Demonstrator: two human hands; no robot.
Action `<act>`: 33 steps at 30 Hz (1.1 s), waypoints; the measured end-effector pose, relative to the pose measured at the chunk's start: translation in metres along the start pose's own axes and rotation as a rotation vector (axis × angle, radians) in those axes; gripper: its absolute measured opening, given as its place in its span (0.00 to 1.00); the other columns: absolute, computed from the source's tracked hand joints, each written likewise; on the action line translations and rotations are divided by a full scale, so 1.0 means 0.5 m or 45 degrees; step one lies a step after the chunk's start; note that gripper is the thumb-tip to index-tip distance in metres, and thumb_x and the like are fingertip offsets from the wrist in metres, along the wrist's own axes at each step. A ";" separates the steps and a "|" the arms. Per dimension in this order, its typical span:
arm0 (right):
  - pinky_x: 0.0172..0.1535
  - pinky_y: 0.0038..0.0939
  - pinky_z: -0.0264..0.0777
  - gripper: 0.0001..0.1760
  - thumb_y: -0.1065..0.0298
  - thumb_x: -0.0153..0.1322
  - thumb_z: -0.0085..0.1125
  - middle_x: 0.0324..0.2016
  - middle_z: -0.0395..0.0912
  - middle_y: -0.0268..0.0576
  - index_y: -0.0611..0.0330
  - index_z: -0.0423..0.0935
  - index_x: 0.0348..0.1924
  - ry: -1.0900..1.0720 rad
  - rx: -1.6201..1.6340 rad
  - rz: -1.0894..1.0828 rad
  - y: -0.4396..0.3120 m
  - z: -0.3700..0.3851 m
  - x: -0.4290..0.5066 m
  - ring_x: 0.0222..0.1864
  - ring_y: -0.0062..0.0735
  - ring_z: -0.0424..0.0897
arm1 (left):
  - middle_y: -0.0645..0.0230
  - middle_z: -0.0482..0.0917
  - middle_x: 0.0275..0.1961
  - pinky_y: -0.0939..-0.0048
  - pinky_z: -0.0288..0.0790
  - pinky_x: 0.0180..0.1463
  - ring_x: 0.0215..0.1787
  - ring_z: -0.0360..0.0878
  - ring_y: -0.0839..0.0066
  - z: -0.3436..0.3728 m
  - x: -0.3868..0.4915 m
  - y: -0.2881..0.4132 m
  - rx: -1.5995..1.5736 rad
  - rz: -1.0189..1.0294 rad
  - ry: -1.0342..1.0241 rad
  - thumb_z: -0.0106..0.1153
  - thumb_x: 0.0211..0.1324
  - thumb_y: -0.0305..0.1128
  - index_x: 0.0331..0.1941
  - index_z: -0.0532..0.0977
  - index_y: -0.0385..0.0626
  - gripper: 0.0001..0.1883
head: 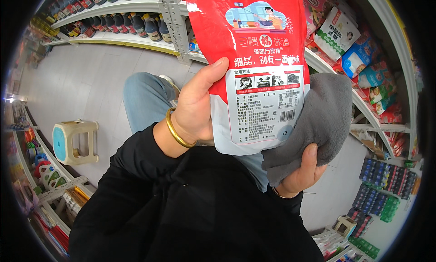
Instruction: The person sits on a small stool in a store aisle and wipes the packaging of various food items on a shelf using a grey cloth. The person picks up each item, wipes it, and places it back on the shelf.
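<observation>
A red and white plastic food pouch (262,91) is held up in front of me, its printed back towards the camera. My left hand (201,101) grips its left edge, the thumb lying on the front and the fingers hidden behind. A gold bangle circles that wrist. In my right hand (303,175) is a dark grey cloth (313,122), draped up over the fingers with the thumb pressed on its lower part. The cloth meets the pouch's lower right side; whether it presses against the hidden face cannot be seen.
Bagged goods (359,59) fill a curved-looking white shelf (361,105) on the right. Dark sauce bottles (126,23) line shelves at upper left. On the floor stands a beige plastic stool (76,141) with a blue top. Packs of cans (371,190) are stacked at lower right.
</observation>
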State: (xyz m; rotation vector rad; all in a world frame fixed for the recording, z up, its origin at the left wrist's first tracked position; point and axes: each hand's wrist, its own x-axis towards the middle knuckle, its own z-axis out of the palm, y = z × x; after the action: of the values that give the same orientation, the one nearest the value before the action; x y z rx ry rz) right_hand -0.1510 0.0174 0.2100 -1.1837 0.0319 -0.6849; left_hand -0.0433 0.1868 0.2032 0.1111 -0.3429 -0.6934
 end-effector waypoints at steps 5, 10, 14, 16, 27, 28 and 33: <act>0.67 0.49 0.60 0.37 0.70 0.69 0.50 0.64 0.65 0.62 0.76 0.55 0.69 -0.025 0.005 0.011 -0.003 -0.002 -0.003 0.65 0.52 0.69 | 0.56 0.75 0.66 0.55 0.70 0.67 0.65 0.76 0.60 0.001 0.000 0.000 -0.062 -0.005 -0.038 0.41 0.73 0.50 0.69 0.62 0.41 0.30; 0.67 0.50 0.61 0.36 0.70 0.69 0.50 0.64 0.65 0.63 0.76 0.55 0.69 -0.054 0.018 0.033 -0.008 -0.001 -0.004 0.65 0.53 0.69 | 0.55 0.76 0.65 0.52 0.72 0.65 0.63 0.78 0.58 0.000 -0.003 0.001 -0.019 -0.013 0.037 0.41 0.72 0.52 0.68 0.63 0.42 0.31; 0.67 0.49 0.61 0.36 0.68 0.70 0.52 0.64 0.65 0.62 0.75 0.56 0.69 -0.068 0.001 0.026 -0.009 0.001 -0.004 0.65 0.52 0.69 | 0.56 0.75 0.65 0.55 0.70 0.67 0.64 0.76 0.60 0.000 -0.003 -0.001 -0.056 -0.008 -0.023 0.41 0.73 0.50 0.69 0.62 0.40 0.30; 0.67 0.49 0.61 0.36 0.68 0.70 0.52 0.64 0.66 0.61 0.75 0.56 0.69 -0.066 -0.017 0.015 -0.010 0.001 -0.004 0.64 0.51 0.69 | 0.56 0.75 0.65 0.55 0.70 0.67 0.64 0.77 0.60 0.001 -0.002 0.000 -0.034 -0.016 0.013 0.41 0.73 0.50 0.68 0.62 0.41 0.30; 0.67 0.48 0.61 0.36 0.69 0.69 0.52 0.63 0.67 0.62 0.76 0.56 0.69 -0.067 -0.069 -0.007 -0.002 -0.006 -0.004 0.64 0.49 0.70 | 0.57 0.77 0.63 0.55 0.71 0.66 0.62 0.78 0.61 0.001 -0.004 0.001 0.000 -0.014 0.104 0.43 0.72 0.50 0.67 0.65 0.42 0.28; 0.67 0.48 0.61 0.36 0.69 0.69 0.52 0.63 0.67 0.62 0.76 0.56 0.69 -0.067 -0.062 -0.009 -0.002 -0.004 -0.004 0.64 0.49 0.70 | 0.57 0.77 0.63 0.55 0.71 0.66 0.62 0.78 0.61 0.001 -0.004 0.002 -0.001 -0.013 0.104 0.43 0.72 0.50 0.67 0.65 0.42 0.28; 0.68 0.52 0.61 0.37 0.68 0.70 0.48 0.64 0.64 0.68 0.77 0.53 0.69 -0.080 -0.123 -0.020 0.001 -0.002 -0.005 0.66 0.58 0.68 | 0.57 0.77 0.63 0.54 0.71 0.65 0.62 0.78 0.60 -0.001 -0.005 0.002 0.018 -0.004 0.137 0.42 0.72 0.51 0.67 0.65 0.42 0.29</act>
State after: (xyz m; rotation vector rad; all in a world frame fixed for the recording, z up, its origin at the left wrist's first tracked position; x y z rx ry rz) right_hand -0.1532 0.0181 0.2086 -1.2987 0.0032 -0.6656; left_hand -0.0442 0.1889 0.2022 0.1621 -0.2442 -0.6852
